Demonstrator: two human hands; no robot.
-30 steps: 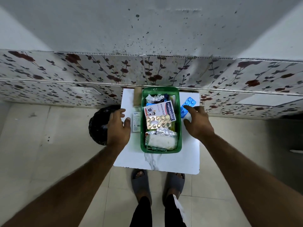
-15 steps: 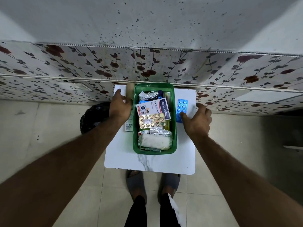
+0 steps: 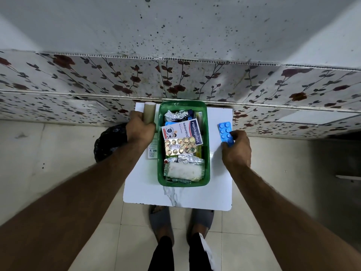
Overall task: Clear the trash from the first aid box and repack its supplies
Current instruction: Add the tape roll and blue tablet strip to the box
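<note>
A green first aid box (image 3: pixel 207 153) stands on a small white table (image 3: pixel 195 196). Inside lie a Hansaplast packet (image 3: pixel 183 131), a gold pill strip (image 3: pixel 180 146), crumpled foil (image 3: pixel 175 115) and a white gauze pack (image 3: pixel 184 171). My left hand (image 3: pixel 139 129) is closed around a beige roll (image 3: pixel 149 112) left of the box. My right hand (image 3: pixel 237 148) grips the near end of a blue pill strip (image 3: pixel 225 131) right of the box.
A white carton (image 3: pixel 152 151) lies on the table between my left wrist and the box. A black trash bag (image 3: pixel 110 141) sits on the floor left of the table. A floral-tiled wall stands right behind the table. My sandalled feet are below the near edge.
My left hand moved up from the table's left side and closed on the beige roll. My right hand shifted right and took hold of the blue pill strip.
</note>
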